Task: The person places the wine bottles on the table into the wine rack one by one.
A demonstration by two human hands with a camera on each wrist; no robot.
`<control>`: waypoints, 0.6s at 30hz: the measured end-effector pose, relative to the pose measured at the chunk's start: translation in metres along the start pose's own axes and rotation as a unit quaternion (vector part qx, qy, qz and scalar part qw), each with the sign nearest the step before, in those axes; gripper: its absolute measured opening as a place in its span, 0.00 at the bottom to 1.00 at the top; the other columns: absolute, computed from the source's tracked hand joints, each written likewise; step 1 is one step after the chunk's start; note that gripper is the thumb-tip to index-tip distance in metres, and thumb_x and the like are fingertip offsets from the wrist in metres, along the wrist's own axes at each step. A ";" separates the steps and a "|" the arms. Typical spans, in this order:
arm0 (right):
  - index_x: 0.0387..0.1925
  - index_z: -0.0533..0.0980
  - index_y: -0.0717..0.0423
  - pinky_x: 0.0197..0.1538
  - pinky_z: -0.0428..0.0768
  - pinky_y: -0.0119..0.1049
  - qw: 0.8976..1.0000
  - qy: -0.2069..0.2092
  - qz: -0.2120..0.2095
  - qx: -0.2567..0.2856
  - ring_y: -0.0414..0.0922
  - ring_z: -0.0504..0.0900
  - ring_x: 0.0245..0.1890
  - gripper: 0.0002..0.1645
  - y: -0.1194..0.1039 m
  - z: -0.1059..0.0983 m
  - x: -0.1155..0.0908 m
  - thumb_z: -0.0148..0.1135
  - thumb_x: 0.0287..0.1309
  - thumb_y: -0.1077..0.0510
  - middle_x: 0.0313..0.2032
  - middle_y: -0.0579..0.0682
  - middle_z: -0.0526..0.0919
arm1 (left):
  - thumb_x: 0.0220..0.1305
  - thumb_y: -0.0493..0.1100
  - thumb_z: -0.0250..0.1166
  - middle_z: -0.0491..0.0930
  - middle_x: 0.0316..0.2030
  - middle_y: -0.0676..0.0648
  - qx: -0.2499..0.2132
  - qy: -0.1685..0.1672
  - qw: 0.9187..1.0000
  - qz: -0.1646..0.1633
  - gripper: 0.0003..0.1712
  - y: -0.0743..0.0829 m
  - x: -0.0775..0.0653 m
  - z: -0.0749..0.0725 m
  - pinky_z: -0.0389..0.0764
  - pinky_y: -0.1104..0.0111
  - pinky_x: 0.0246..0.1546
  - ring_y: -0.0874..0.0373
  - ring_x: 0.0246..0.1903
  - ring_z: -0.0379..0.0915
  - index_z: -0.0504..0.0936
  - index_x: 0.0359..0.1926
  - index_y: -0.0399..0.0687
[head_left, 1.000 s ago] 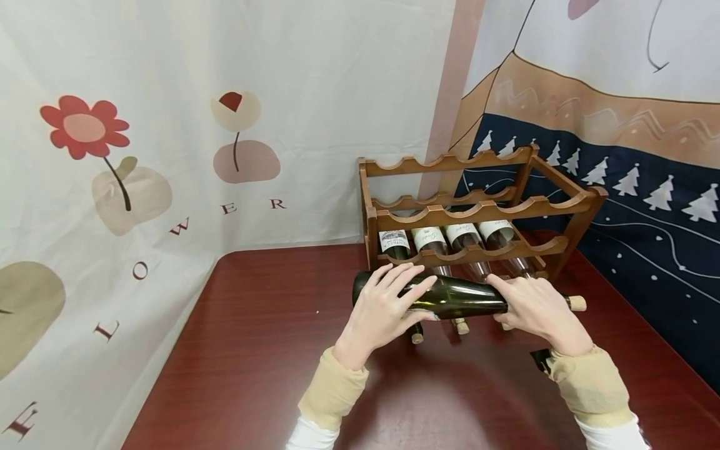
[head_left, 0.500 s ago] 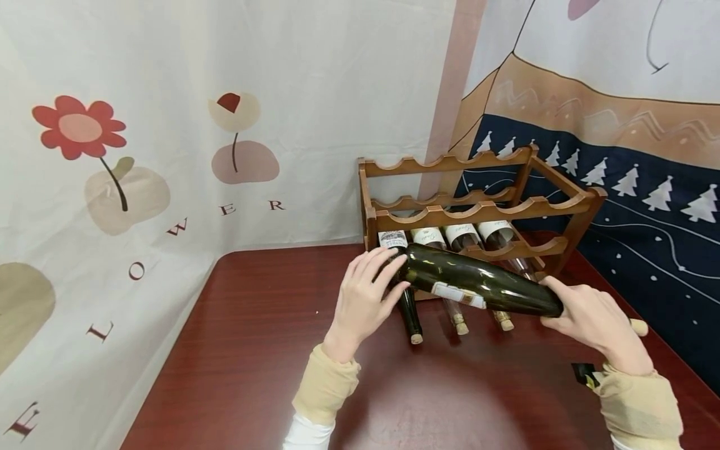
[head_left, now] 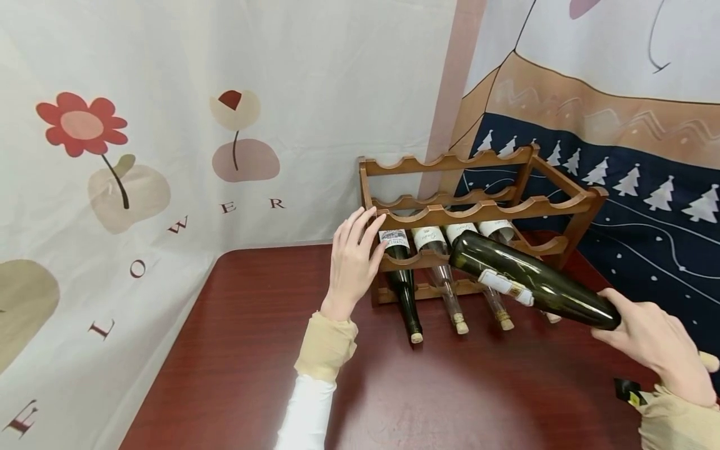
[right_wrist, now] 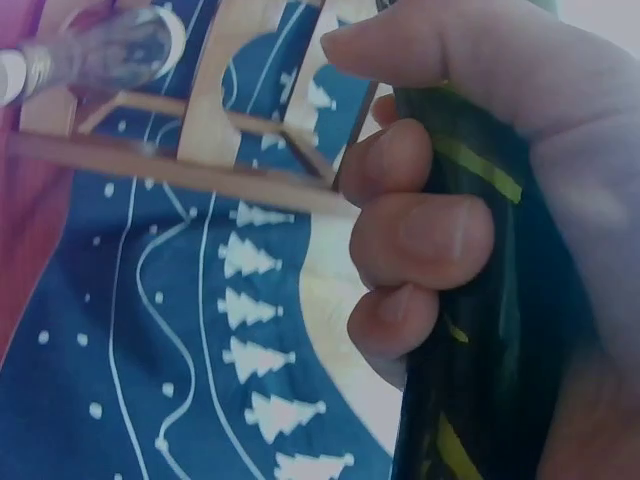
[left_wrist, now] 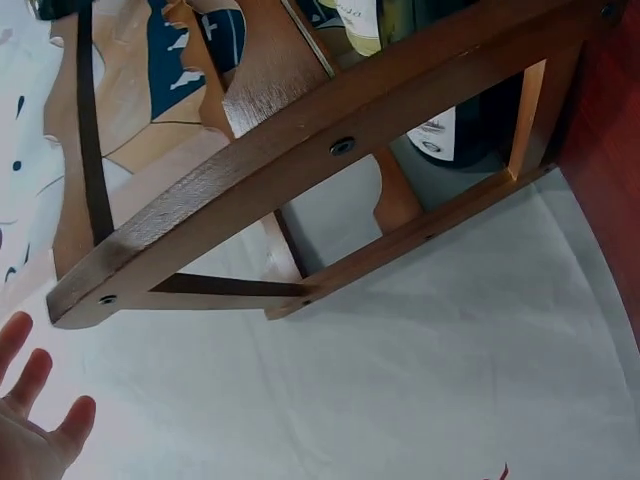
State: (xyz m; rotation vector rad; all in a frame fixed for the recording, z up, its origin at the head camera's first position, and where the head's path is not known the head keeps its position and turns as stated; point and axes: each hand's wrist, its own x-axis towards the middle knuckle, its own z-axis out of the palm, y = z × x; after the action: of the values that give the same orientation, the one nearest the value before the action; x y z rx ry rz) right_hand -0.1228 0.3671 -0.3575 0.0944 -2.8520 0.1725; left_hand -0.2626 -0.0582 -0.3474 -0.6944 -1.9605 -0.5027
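My right hand (head_left: 655, 337) grips a dark green wine bottle (head_left: 540, 281) by its neck, fingers wrapped round the glass in the right wrist view. The bottle slants in the air before the rack, base up-left, a white label (head_left: 506, 287) on its lower side. Behind the hand a pale cork (head_left: 709, 361) sticks out. My left hand (head_left: 353, 262) is raised beside the left front post of the wooden wine rack (head_left: 433, 215), fingers spread and holding nothing. The left wrist view shows its fingers (left_wrist: 30, 380) apart from the rack's end frame (left_wrist: 340, 145).
Several corked bottles lie in the rack's lower tier, necks forward, among them a dark green bottle (head_left: 404, 287) and a clear bottle (head_left: 447, 287). The red-brown table (head_left: 253, 350) meets a white flower-printed cloth (head_left: 315, 125) and a navy tree-printed cloth (head_left: 641, 231).
My right hand has carried the bottle to the right, its base swinging up. My left hand has let go of the bottle's base end and moved up-left beside the rack.
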 end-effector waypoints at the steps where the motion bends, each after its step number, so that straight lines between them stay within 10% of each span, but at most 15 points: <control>1: 0.42 0.70 0.56 0.18 0.64 0.39 1.000 -0.007 0.009 0.000 0.41 0.68 0.17 0.28 0.003 0.000 -0.002 0.72 0.36 0.55 0.18 0.46 0.76 | 0.62 0.45 0.64 0.71 0.62 0.44 0.002 -0.007 1.000 0.000 0.26 -0.001 0.002 0.002 0.66 0.52 0.62 0.48 0.64 0.64 0.73 0.61 0.49; 7: 0.43 0.68 0.60 0.18 0.64 0.40 0.998 -0.015 0.053 0.004 0.41 0.68 0.17 0.30 0.019 -0.003 -0.014 0.71 0.38 0.55 0.15 0.45 0.73 | 0.61 0.43 0.65 0.68 0.64 0.44 0.011 -0.046 0.999 0.010 0.29 -0.006 0.013 0.012 0.66 0.52 0.62 0.47 0.67 0.60 0.71 0.63 0.50; 18: 0.36 0.69 0.66 0.18 0.61 0.39 0.991 0.120 0.041 0.031 0.48 0.66 0.12 0.31 0.040 -0.001 -0.030 0.69 0.21 0.63 0.09 0.52 0.72 | 0.65 0.39 0.60 0.68 0.63 0.43 0.024 -0.070 0.997 0.012 0.24 -0.012 0.015 0.023 0.69 0.57 0.63 0.46 0.66 0.61 0.71 0.62 0.47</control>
State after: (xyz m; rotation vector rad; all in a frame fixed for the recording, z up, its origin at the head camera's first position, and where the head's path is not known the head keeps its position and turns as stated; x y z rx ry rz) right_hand -0.0970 0.4084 -0.3695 -0.0290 -2.6125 0.2700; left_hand -0.2913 -0.0493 -0.3449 -0.7387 -2.0850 -0.4006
